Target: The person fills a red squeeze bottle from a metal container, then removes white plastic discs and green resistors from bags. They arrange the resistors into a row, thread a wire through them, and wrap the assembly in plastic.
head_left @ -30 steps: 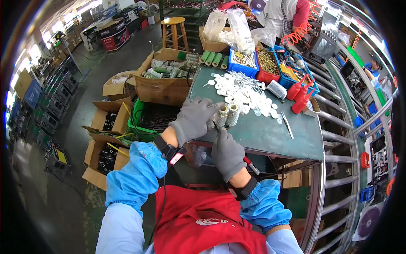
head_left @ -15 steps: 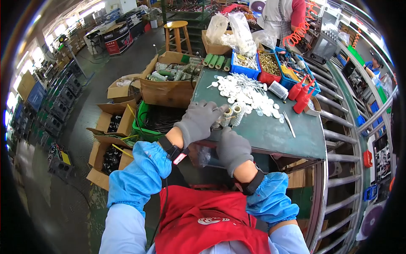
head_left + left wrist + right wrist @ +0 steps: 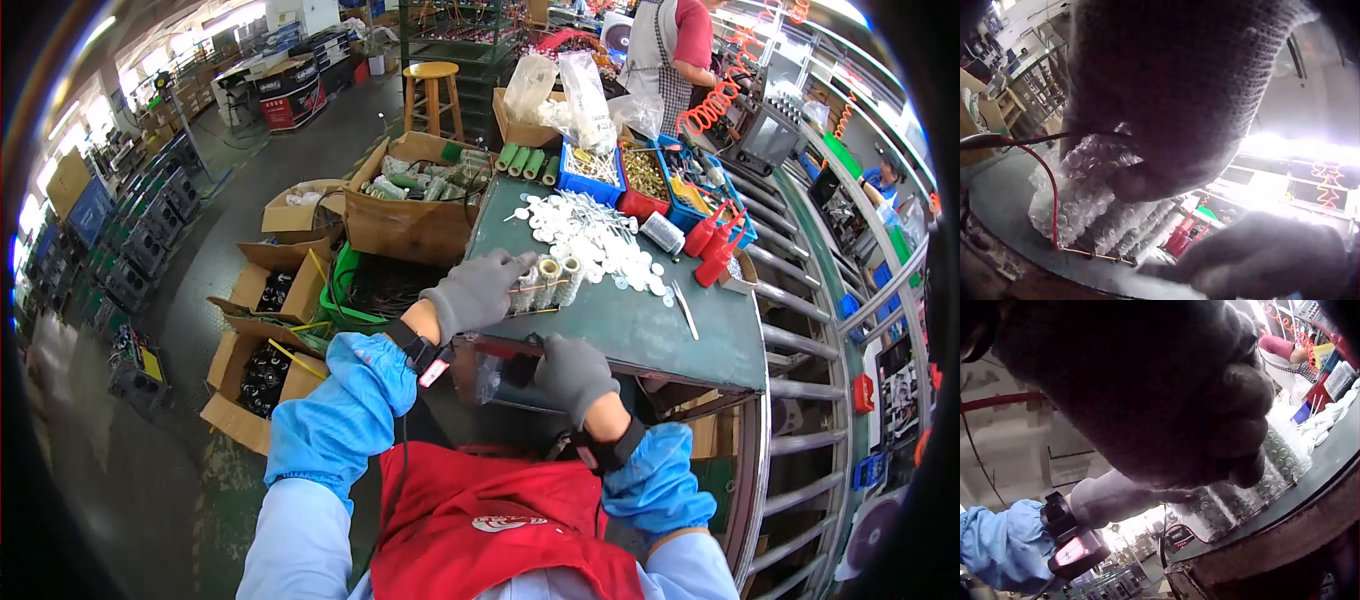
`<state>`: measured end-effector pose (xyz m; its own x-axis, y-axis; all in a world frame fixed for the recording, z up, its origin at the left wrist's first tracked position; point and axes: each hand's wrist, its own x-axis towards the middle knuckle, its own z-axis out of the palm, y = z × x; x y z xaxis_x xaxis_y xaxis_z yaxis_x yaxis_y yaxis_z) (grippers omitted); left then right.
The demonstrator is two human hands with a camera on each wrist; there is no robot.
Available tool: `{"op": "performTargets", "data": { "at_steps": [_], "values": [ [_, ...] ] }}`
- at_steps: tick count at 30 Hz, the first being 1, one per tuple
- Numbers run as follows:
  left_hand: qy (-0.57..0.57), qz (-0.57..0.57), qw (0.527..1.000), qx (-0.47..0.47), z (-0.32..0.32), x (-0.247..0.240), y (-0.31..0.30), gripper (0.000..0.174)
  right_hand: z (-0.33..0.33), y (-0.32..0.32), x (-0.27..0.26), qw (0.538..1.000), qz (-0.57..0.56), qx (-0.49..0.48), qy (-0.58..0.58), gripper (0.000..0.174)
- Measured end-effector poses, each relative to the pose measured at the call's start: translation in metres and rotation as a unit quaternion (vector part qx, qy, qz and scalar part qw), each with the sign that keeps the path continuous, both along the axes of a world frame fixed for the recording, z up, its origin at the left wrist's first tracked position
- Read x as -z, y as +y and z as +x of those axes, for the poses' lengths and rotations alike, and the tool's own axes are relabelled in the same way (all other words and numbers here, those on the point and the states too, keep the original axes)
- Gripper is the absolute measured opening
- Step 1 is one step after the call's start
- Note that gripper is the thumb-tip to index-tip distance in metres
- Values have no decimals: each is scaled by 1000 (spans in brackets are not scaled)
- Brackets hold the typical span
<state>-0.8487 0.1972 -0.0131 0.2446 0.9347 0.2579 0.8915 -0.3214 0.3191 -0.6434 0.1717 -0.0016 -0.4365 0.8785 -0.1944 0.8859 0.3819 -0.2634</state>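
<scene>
At the near edge of the green-topped table (image 3: 660,350), several bubble-wrapped tubes (image 3: 545,290) stand side by side, pale yellow rings showing at their upper ends. My grey-gloved left hand (image 3: 475,292) grips them from the left, its thumb against the bubble wrap (image 3: 1079,200) in the left wrist view. A red wire (image 3: 1052,194) and a copper-coloured strip run along their lower ends. Just right of them, by the table edge, is my gloved right hand (image 3: 575,378), fingers curled in the right wrist view. A dark bit shows at its fingertips; I cannot tell whether it holds anything.
Behind the tubes lies a pile of long screws with white discs (image 3: 610,250). Tweezers (image 3: 686,310), red squeeze bottles (image 3: 712,262) and parts bins (image 3: 592,188) are farther right and back. Cardboard boxes (image 3: 405,230) and a green crate (image 3: 340,295) flank the left; a roller conveyor (image 3: 800,345) runs right.
The right hand has drawn back from the tubes, right and toward the body. A red-handled tool below it no longer shows. The left hand stays at the tubes.
</scene>
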Motion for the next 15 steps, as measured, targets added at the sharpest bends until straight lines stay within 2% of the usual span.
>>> {"op": "performTargets", "data": {
  "at_steps": [2,5,11,14,15],
  "values": [
    [1,-18,1000,11,0,-6,1,65,4,-2,16,996,54,43,57,23],
    [-10,-29,999,36,-7,-3,-2,69,0,-2,27,974,173,16,145,15],
    [5,-29,1000,9,-3,-1,3,77,-14,12,38,984,158,47,71,16],
    [6,-12,1000,3,-3,4,2,77,0,20,27,998,59,10,6,18],
    [10,-3,1000,3,-4,3,3,76,3,18,29,998,61,17,9,19]
  ]
}}
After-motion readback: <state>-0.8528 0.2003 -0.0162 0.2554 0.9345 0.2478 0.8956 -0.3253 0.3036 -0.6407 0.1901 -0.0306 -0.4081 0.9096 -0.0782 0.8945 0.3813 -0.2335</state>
